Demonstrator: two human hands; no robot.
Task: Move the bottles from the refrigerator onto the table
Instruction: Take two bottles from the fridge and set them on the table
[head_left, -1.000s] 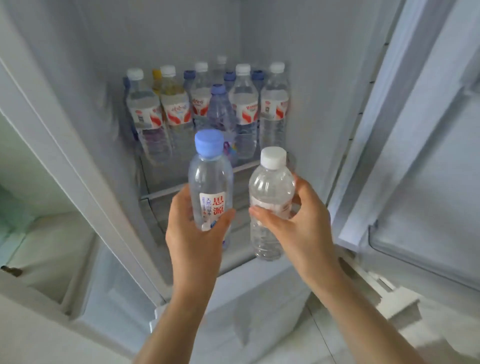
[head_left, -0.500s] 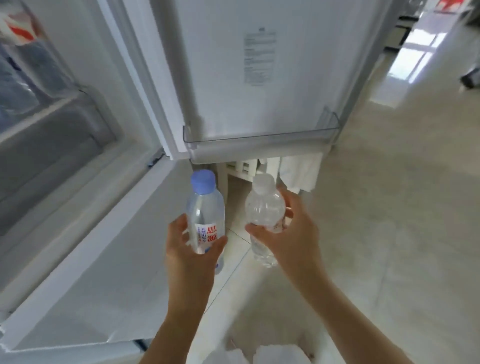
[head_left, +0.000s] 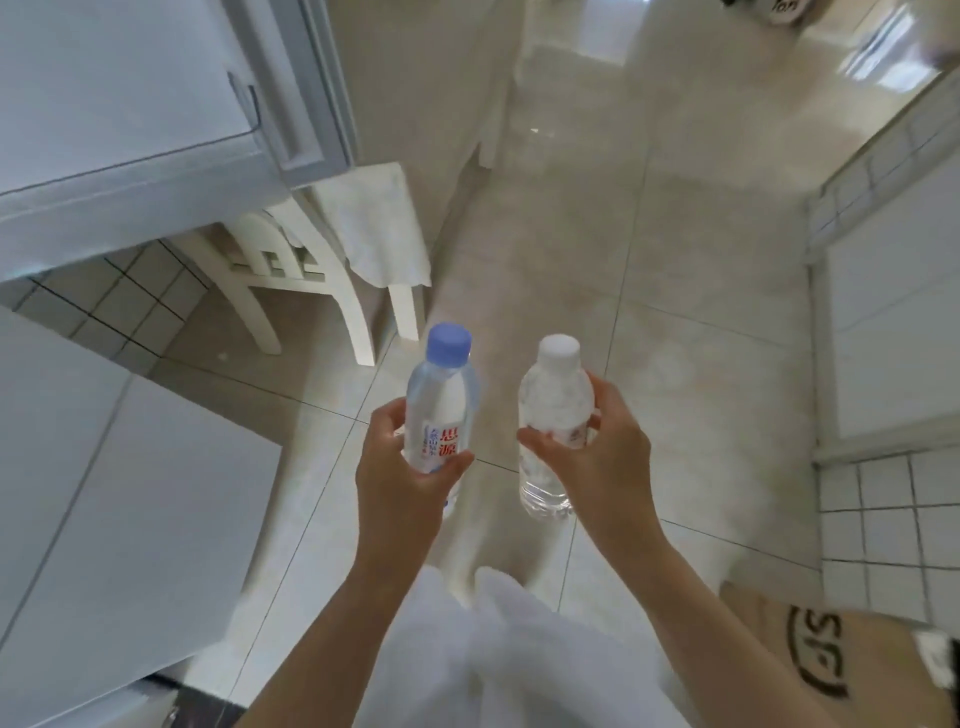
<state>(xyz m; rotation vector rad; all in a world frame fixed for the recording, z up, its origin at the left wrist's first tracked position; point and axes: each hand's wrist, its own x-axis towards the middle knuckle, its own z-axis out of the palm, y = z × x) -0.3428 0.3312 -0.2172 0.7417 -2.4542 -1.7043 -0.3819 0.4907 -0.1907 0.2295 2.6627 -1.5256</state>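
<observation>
**Two bottles in transit, none yet set down**

While both bottles are out of the refrigerator, neither has reached a bench, so this entry records a carry in mid-course.

- Refrigerator: white body and open door at the far left of the view; its shelves are not visible, so how many bottles remain inside cannot be told here.
- Chair: cream, with a white cloth draped over it, standing on the floor just beside the refrigerator.
- Left hand: fingers wrapped round the lower half of the blue-capped bottle, thumb across the red-lettered label. Bottle upright, clear, held over the floor.
- Right hand: fingers and thumb closed round the middle of the white-capped bottle. Bottle upright, clear, near the first but not touching it.
- Floor: pale tile, open ahead of the hands.
- Cardboard box: brown, black print, at the lower right.

Status, as a judgement: removal is done for this pair; the walk and the placing are left. No bench shows in the view, so the distance remaining cannot be judged.
</observation>
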